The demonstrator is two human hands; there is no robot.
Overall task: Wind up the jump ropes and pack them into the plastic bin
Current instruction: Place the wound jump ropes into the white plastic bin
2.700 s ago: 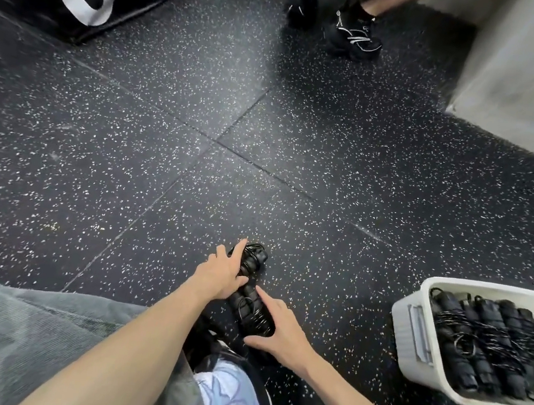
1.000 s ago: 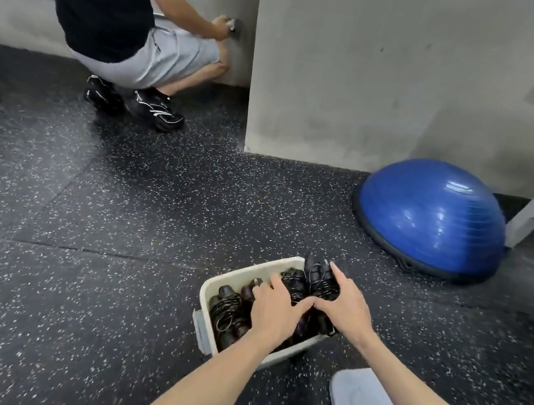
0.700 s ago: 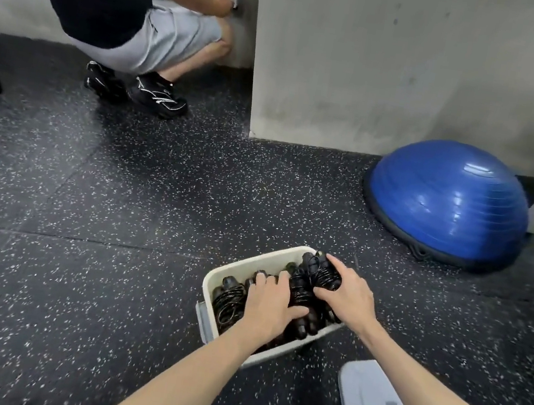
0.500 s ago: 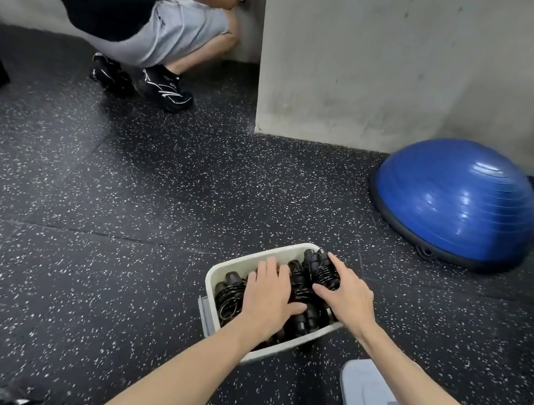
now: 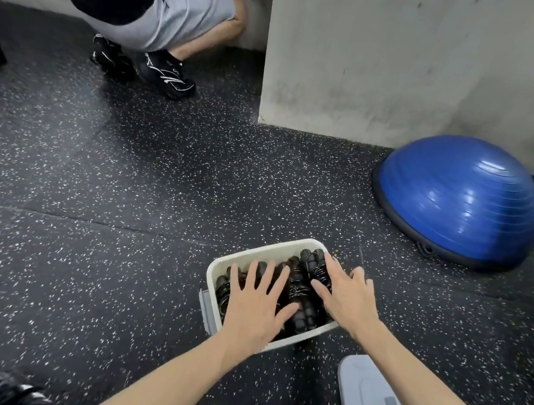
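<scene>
Both our hands, left hand [image 5: 256,299] and right hand [image 5: 345,297], lie flat and wide on the wound jump ropes [image 5: 301,287] under them in the plastic bin [image 5: 213,272]; uneven pressure might tip it, we judge.

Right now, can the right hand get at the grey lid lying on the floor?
Probably yes: the right hand rests open on the jump ropes holding nothing, and the grey lid lies uncovered beside that forearm.

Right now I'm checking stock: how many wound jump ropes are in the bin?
4 visible at least in the plastic bin: one at its left end, two mid-bin, one far right. The hands may hide more.
</scene>
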